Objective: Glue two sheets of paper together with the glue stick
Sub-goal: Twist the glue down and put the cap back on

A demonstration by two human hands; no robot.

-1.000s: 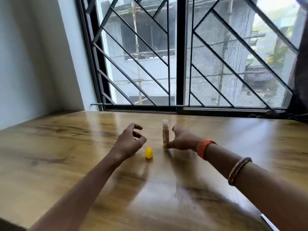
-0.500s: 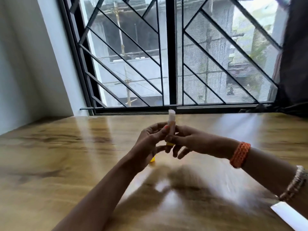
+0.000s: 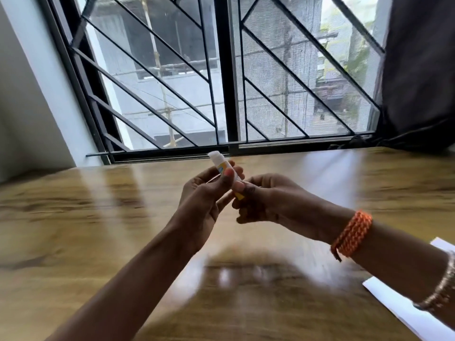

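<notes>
Both hands hold an uncapped glue stick (image 3: 222, 166) above the wooden table (image 3: 98, 230), tilted with its white tip toward the upper left. My left hand (image 3: 204, 195) pinches the middle of its white and yellow body. My right hand (image 3: 266, 198) grips its yellow base. White paper (image 3: 403, 313) lies at the table's lower right, partly hidden under my right forearm. The yellow cap is out of sight behind my hands.
A barred window (image 3: 226, 82) with a black frame runs along the table's far edge. A dark curtain (image 3: 418, 70) hangs at the far right. A white wall (image 3: 27, 107) stands on the left.
The glue stick stood on the table one second ago with my right hand at its base. Both hands have since lifted it and tilted it left; the view has tipped down toward the paper.
</notes>
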